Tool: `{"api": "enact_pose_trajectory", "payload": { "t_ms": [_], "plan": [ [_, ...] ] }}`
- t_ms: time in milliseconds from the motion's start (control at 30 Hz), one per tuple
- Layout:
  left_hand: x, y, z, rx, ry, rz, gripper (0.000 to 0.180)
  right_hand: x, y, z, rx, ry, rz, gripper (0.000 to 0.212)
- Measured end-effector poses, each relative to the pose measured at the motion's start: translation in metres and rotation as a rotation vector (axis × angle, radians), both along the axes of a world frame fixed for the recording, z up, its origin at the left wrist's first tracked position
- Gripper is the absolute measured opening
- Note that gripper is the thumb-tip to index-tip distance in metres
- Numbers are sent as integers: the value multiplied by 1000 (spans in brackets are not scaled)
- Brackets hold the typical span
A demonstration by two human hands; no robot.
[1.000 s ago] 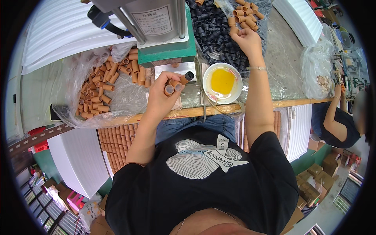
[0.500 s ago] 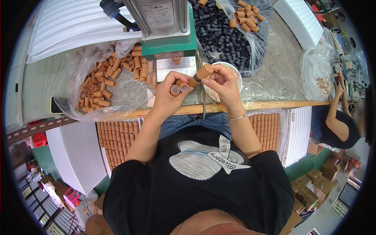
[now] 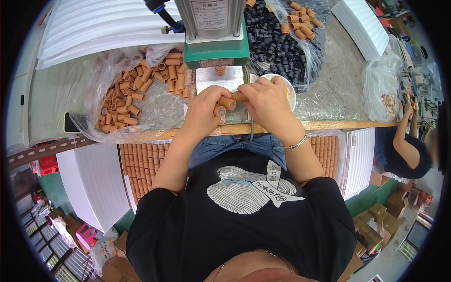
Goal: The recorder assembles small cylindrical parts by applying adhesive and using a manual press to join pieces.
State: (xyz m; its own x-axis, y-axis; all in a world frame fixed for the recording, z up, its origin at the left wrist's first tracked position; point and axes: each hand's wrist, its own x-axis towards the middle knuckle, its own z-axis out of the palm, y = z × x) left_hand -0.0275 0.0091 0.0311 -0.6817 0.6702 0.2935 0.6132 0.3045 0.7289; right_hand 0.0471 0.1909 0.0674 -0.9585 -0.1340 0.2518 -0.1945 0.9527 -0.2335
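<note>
My left hand (image 3: pixel 203 109) is closed round a pair of short tan tubes (image 3: pixel 227 103), their round ends showing beside its fingers. Another tan tube (image 3: pixel 239 97) sits in the pinched fingers of my right hand (image 3: pixel 268 104), almost end to end with the left hand's pieces. Whether they touch is hard to tell. Both hands are just in front of a green press (image 3: pixel 216 52) with a pale metal base plate (image 3: pixel 205 80). A tan piece (image 3: pixel 220 70) shows under the press head. Behind my right hand is a pale bowl (image 3: pixel 292 96), mostly covered.
Loose tan tubes (image 3: pixel 134 96) lie on clear plastic to the left. Black fittings (image 3: pixel 270 44) and more tan tubes (image 3: pixel 303 23) are heaped behind right. Rows of tan pieces (image 3: pixel 138 164) stand below the wooden table edge (image 3: pixel 324 125). Another person (image 3: pixel 404 141) works at far right.
My right hand has turned over and brought its tan tube down level, nearer the left hand's pieces. The black collar on that tube is now hidden. The whole view has shifted slightly.
</note>
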Motion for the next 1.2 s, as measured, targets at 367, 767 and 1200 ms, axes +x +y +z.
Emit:
{"api": "enact_pose_trajectory", "payload": {
  "t_ms": [367, 767, 1200],
  "plan": [
    [11, 7, -20, 380, -330, 61, 23, 3, -6, -7, 33, 73, -16, 12],
    [-90, 4, -25, -70, -128, 115, 48, -82, 8, -66, -546, 26, -169, 27],
    [-28, -51, -9, 240, -310, 166, 34, -31, -18, -30, -266, 229, -198, 51]
  ]
}}
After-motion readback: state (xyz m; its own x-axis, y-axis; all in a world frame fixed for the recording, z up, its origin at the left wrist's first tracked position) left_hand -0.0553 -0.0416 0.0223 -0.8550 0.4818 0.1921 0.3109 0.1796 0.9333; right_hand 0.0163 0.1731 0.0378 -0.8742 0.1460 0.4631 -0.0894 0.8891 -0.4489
